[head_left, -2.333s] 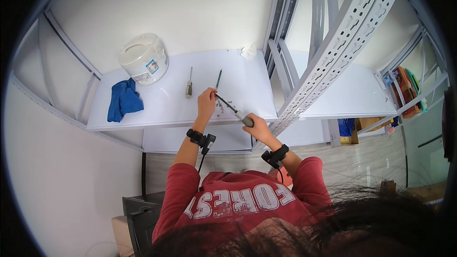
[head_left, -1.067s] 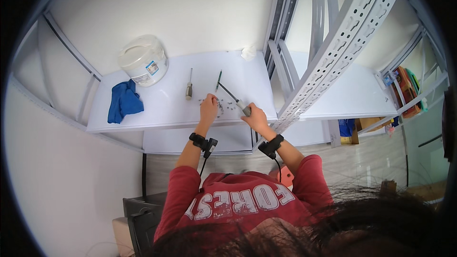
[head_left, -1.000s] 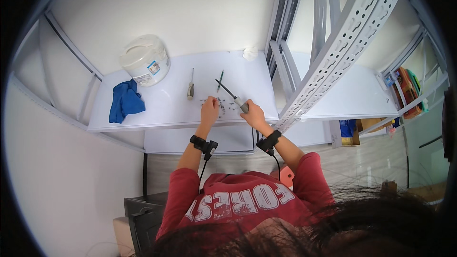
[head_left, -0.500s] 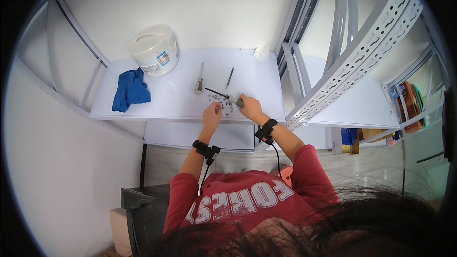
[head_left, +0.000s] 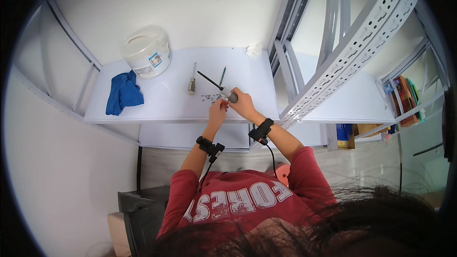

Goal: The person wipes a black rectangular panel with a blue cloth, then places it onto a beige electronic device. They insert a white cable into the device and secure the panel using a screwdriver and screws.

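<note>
My right hand (head_left: 244,104) is closed round the grey handle of a screwdriver (head_left: 230,96), whose dark shaft points up and to the left above the white shelf (head_left: 166,107). Close beside it on the left, my left hand (head_left: 218,109) has its fingers drawn together in a pinch near the handle; anything between them is too small to make out. Small dark screws (head_left: 208,98) lie scattered just beyond my left hand. A second screwdriver (head_left: 192,85) with a grey handle rests to their left. Behind the held screwdriver's shaft lies a green pencil (head_left: 223,72).
A white bucket (head_left: 151,62) stands at the back left, with a blue cloth (head_left: 124,94) in front of it. Crumpled white paper (head_left: 253,51) sits at the back right. A perforated metal post (head_left: 342,50) rises on the right, beside another shelf (head_left: 352,102).
My right hand has lifted the screwdriver and swung its tip further up. My left hand has come in close to the handle. The view has shifted slightly.
</note>
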Available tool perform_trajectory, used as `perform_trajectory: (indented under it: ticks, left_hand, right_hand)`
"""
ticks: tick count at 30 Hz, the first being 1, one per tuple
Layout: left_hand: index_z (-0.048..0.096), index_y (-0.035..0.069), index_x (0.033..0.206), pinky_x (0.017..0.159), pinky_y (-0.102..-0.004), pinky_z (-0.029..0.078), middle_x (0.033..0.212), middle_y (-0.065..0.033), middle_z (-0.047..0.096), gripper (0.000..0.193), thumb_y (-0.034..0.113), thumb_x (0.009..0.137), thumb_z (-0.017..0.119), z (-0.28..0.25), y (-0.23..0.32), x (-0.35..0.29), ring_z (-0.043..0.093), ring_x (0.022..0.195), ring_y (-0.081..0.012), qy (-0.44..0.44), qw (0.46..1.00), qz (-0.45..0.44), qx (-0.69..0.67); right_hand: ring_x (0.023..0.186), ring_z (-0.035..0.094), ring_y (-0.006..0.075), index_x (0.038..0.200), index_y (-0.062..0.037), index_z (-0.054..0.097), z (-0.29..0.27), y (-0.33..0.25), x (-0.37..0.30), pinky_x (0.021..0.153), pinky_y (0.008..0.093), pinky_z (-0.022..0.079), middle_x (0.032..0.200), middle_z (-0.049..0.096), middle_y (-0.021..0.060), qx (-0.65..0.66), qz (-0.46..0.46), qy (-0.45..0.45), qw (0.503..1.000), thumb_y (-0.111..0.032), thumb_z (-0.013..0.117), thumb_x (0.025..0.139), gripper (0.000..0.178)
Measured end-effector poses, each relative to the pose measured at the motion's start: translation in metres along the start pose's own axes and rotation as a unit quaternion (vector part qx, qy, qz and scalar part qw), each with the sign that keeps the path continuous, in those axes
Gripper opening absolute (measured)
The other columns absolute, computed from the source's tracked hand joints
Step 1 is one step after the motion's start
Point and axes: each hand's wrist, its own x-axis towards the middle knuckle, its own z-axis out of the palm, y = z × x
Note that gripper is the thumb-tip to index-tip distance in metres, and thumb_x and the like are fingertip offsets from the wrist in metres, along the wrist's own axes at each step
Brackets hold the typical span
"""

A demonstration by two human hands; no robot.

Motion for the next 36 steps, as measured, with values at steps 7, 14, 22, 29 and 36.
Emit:
perform_trajectory:
  ticks: [7,14,22,29,36]
  left_hand:
    - [0.053,0.004,0.096,0.049,-0.0242,0.045,0.072,-0.0035,0.059,0.012,-0.001,0.086,0.048,0.018,0.0,0.008,0.055,0.058,-0.0106,-0.022,0.997,-0.054,-0.055]
    - [0.057,0.002,0.098,0.051,-0.0245,0.046,0.072,-0.0044,0.06,0.014,0.001,0.085,0.051,0.022,-0.002,0.012,0.057,0.059,-0.011,-0.049,0.992,-0.099,-0.063]
    - [0.062,0.001,0.086,0.056,-0.0277,0.048,0.074,-0.0074,0.062,0.013,0.003,0.086,0.049,-0.011,-0.001,0.012,0.058,0.059,-0.0136,0.034,0.995,-0.095,-0.016]
    - [0.062,0.001,0.086,0.059,-0.0294,0.048,0.074,-0.0091,0.063,0.011,0.001,0.084,0.052,-0.025,-0.013,0.011,0.06,0.061,-0.0171,0.024,0.996,-0.04,0.079]
    - [0.059,0.002,0.096,0.069,-0.0408,0.047,0.084,-0.0175,0.063,0.015,0.001,0.081,0.054,-0.011,-0.002,0.006,0.06,0.079,-0.034,0.0,0.984,0.041,0.172]
  right_hand:
    - [0.071,0.063,0.0372,0.095,-0.0059,0.055,0.0,0.003,-0.009,0.063,0.0412,0.051,0.075,0.065,0.0177,0.03,0.028,0.008,0.999,-0.009,0.068,0.07,0.028]
    - [0.073,0.064,0.0369,0.097,-0.0062,0.055,-0.006,0.021,-0.003,0.064,0.0407,0.051,0.077,0.065,0.0176,-0.025,0.031,0.009,0.999,-0.011,0.07,0.069,0.032]
    - [0.077,0.063,0.0364,0.097,-0.0086,0.056,-0.001,0.052,0.019,0.068,0.0441,0.051,0.081,0.066,0.0164,-0.15,0.125,-0.05,0.98,-0.015,0.069,0.068,0.033]
    - [0.076,0.063,0.0366,0.095,-0.008,0.055,0.013,0.053,0.021,0.065,0.0462,0.05,0.079,0.065,0.0169,-0.15,0.09,-0.071,0.982,-0.015,0.069,0.069,0.03]
    - [0.076,0.063,0.0367,0.097,-0.0069,0.057,0.009,0.05,0.024,0.067,0.0423,0.05,0.08,0.065,0.0177,-0.121,0.09,-0.067,0.986,-0.015,0.07,0.067,0.034]
